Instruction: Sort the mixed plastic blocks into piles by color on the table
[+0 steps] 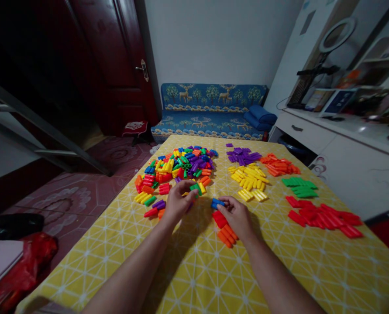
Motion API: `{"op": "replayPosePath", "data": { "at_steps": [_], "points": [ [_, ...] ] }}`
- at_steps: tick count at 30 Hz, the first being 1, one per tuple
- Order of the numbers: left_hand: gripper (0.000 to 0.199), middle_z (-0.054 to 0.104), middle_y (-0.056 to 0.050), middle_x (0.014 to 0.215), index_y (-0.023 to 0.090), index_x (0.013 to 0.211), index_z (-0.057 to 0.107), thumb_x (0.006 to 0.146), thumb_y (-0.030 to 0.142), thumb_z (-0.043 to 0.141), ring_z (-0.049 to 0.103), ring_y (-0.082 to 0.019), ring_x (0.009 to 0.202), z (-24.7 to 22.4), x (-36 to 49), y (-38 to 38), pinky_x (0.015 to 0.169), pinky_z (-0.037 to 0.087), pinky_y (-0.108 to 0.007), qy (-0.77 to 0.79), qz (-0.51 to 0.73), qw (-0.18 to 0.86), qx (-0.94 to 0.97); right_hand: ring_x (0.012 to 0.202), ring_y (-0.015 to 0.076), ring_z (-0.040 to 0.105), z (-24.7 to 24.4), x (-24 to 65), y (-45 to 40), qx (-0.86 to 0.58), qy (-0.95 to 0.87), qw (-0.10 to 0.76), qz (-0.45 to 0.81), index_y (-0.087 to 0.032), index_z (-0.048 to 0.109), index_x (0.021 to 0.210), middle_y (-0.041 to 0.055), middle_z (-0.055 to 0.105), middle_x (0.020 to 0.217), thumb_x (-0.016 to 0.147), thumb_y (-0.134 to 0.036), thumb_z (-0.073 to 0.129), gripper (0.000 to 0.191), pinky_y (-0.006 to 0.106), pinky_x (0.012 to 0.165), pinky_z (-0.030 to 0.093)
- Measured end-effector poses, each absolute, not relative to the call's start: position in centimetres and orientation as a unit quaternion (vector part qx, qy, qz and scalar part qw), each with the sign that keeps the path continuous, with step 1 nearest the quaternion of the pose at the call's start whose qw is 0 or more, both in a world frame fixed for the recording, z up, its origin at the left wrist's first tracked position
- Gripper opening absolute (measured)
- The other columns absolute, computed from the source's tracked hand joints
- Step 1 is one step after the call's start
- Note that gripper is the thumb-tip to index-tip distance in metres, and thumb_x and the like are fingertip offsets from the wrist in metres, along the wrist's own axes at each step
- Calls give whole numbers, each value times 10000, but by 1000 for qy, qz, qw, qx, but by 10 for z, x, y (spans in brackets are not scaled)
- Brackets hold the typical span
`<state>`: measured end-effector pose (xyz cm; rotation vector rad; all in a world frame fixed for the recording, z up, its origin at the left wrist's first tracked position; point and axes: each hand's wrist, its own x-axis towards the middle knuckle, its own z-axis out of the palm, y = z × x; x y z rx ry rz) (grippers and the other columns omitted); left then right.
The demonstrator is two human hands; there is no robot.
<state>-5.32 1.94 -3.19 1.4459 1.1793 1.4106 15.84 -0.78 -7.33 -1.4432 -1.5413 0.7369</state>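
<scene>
One mixed heap, five colours set apart

The left hand is at the near edge of the mixed heap; its thumb and fingers stand narrow about a green piece, with a yellow piece just beside; firmness of grip cannot be told. The right hand is at mid-table, apart from the left; its thumb and forefinger close on a blue piece; a red piece and orange pieces lie next to it, on the near side, in a slanting line.

To the right, the pieces lie by colour: a purple group at the far side; a yellow group nearer; an orange group to the right of these; a green group nearer than the orange; a red group nearest of the five. One lone purple piece lies beyond the purple group.

All rest on a yellow cloth with white lines; a blue sofa stands beyond the table; a dark red door is at left, a white cabinet at right.
</scene>
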Motion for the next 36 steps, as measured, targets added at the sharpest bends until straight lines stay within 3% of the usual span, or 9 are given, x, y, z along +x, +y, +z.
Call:
{"op": "replayPosePath", "data": {
  "at_steps": [2, 5, 12, 22, 31, 36],
  "points": [
    [378, 682, -35, 796, 162, 921, 636, 668, 398, 789, 637, -155, 686, -38, -33, 15, 644, 523, -268, 409, 563, 491, 525, 759, 177, 678, -76, 158, -7, -570, -598, 464, 318, -278, 666, 1008, 2, 726, 827, 808, -367, 609, 226, 287, 667, 552],
    [400, 681, -39, 832, 168, 918, 616, 666, 403, 819, 653, -159, 748, -49, -15, 9, 718, 533, -284, 378, 567, 531, 503, 765, 190, 678, -75, 157, -6, -551, -573, 491, 356, -250, 660, 1016, 17, 719, 819, 800, -379, 616, 255, 299, 664, 561],
    [325, 704, -77, 890, 144, 978, 651, 739, 337, 756, 675, -201, 818, -58, -11, 5, 754, 544, -319, 417, 513, 512, 548, 725, 187, 657, -63, 155, -10, -540, -553, 517, 366, -220, 676, 937, 41, 718, 829, 783, -357, 628, 211, 292, 613, 550],
    [299, 709, -59, 844, 152, 1016, 661, 775, 318, 719, 686, -194, 754, -57, -13, 4, 684, 556, -299, 441, 494, 492, 565, 808, 192, 660, -57, 155, -13, -512, -502, 607, 343, -175, 660, 972, 73, 716, 897, 808, -397, 650, 276, 305, 720, 532],
    [333, 715, -67, 923, 162, 1043, 676, 763, 331, 741, 671, -183, 804, -57, -14, 4, 728, 540, -287, 416, 509, 492, 571, 659, 160, 621, -51, 153, -15, -509, -498, 581, 395, -185, 648, 972, 52, 701, 815, 776, -455, 671, 335, 267, 583, 511],
    [292, 720, -73, 899, 147, 993, 700, 732, 264, 760, 655, -175, 783, -53, -13, 4, 724, 522, -282, 423, 500, 463, 597, 739, 190, 660, -53, 152, -15, -500, -524, 570, 388, -190, 654, 937, 69, 717, 866, 779, -461, 669, 314, 293, 638, 542]
  ]
}}
